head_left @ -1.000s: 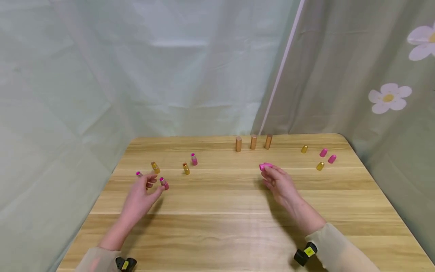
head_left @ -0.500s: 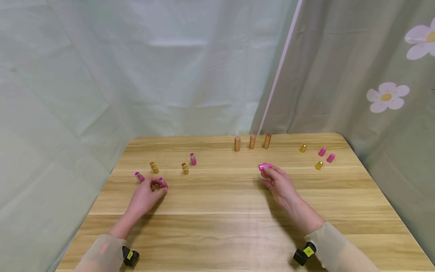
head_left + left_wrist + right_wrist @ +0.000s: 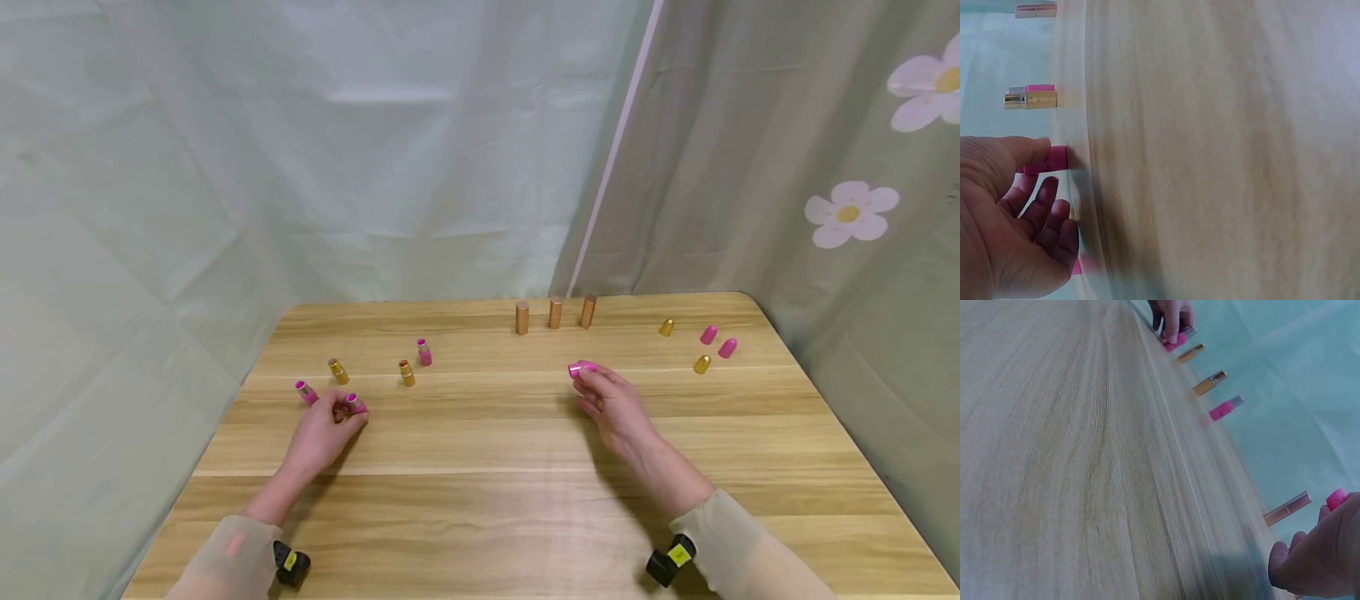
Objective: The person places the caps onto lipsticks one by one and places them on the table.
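At the table's left, my left hand (image 3: 321,435) pinches a pink lipstick tube (image 3: 356,404) between thumb and fingers. The tube stands upright on the wood, its silver collar uncapped. The left wrist view shows the thumb lying along the pink base (image 3: 1059,157). Just beyond that hand is another uncapped pink lipstick (image 3: 306,392). Above the table on the right, my right hand (image 3: 621,417) holds a pink cap (image 3: 580,368) lying sideways, open end to the left. In the right wrist view only part of the cap (image 3: 1336,498) shows past the fingers.
Two uncapped gold lipsticks (image 3: 407,373) and a pink lipstick (image 3: 424,352) stand at left. Three copper-coloured tubes (image 3: 555,313) line the back edge. Two gold caps (image 3: 702,364) and two pink caps (image 3: 727,348) stand at right. A curtain (image 3: 420,167) hangs behind the table (image 3: 480,517).
My left hand has moved a little to the right, and its thumb and fingers have come together round the pink lipstick. The right hand keeps its hold on the cap, almost still.
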Motion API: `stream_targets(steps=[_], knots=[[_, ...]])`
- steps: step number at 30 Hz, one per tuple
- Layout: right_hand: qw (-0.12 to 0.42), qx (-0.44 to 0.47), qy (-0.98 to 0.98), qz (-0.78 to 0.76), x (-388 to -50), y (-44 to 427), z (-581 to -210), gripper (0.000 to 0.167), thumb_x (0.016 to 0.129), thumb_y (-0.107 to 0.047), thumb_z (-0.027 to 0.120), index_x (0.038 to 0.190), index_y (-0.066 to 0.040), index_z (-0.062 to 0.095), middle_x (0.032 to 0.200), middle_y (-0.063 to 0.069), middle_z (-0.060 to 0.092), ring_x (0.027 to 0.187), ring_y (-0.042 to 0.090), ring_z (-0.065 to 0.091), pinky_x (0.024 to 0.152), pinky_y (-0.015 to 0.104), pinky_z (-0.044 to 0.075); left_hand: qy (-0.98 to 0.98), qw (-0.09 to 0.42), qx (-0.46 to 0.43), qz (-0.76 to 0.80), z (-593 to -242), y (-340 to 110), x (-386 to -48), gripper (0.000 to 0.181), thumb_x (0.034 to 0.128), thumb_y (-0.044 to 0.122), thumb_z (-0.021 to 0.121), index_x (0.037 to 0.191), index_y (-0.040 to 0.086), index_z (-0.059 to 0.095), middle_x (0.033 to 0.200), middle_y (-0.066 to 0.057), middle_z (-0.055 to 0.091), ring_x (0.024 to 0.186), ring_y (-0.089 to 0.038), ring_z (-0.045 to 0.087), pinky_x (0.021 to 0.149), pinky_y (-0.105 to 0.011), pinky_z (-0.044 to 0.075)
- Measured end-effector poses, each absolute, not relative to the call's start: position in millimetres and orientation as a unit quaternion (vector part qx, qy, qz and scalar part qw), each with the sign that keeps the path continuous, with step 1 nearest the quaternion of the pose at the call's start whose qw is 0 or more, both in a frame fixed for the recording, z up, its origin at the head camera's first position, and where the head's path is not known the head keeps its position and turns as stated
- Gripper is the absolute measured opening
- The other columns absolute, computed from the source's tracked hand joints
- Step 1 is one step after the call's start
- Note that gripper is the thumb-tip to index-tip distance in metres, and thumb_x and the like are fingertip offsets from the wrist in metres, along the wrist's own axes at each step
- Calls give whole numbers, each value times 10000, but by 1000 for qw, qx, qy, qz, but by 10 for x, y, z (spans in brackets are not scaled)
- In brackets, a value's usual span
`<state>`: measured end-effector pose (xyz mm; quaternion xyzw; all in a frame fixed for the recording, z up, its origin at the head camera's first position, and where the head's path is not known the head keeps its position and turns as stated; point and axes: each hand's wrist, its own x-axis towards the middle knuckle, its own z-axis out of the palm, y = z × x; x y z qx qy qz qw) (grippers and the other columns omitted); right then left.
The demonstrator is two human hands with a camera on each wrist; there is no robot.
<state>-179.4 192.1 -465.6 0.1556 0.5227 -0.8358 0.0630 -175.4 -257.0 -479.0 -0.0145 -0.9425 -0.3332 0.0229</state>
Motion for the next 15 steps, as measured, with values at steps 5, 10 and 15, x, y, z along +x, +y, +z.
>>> stream_targets(steps=[5,10,15], knots=[[62,157,523,-835,-1795,1914,-4638,155,1027,-114,625,1177,-74,632,959,-66,730,1101,183,636,1150,458,359,-935,10,-4,-354,-4740,-2562,-1736,317,961,197,731,1145,-19,589,1091,-187,654,990,-315,619,871,-472,505],[56,163,521,-836,-1796,1906,-4628,118,1020,-103,632,1136,-90,650,959,-55,729,1085,186,641,1147,463,364,-931,-1,-2,-364,-4643,-2488,-1710,351,948,192,724,1167,-31,564,1126,-210,644,1057,-359,637,934,-520,509],[57,159,522,-836,-1791,1909,-4622,146,1021,-105,631,1163,-73,633,975,-48,716,1101,198,629,1145,466,368,-932,-2,-18,-361,-4549,-2375,-1674,346,934,184,727,1156,-24,564,1124,-200,640,1071,-353,630,932,-516,508]])
